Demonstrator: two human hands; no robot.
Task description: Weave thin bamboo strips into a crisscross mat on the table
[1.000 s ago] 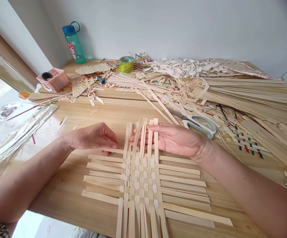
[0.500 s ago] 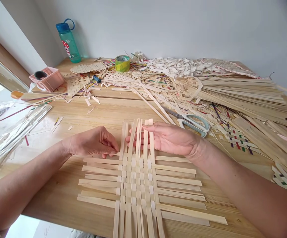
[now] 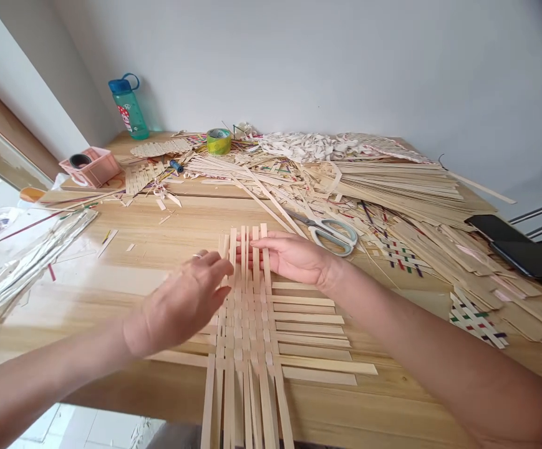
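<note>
A woven mat of pale wooden strips (image 3: 246, 324) lies on the table in front of me, its loose ends fanning out on several sides. My right hand (image 3: 294, 254) is at its far end, thumb in front of the upright strips (image 3: 256, 249) and fingers behind them, gripping them lightly. Over the mat's left edge hovers my left hand (image 3: 181, 302), slightly blurred, with fingers bent and thumb apart from the forefinger. Nothing shows between its fingertips. It covers most of the left strip ends.
Scissors (image 3: 331, 234) lie just beyond my right hand. Further back are loose strips (image 3: 392, 181), a tape roll (image 3: 219, 142), a pink basket (image 3: 95, 168) and a blue-green bottle (image 3: 130, 112). A dark phone-like object (image 3: 523, 252) and small woven pieces (image 3: 479, 321) are at right.
My left hand has let go of a strip end on the left and moved toward me over the mat's edge. My right hand still holds the far strips. The view has shifted to the right.
</note>
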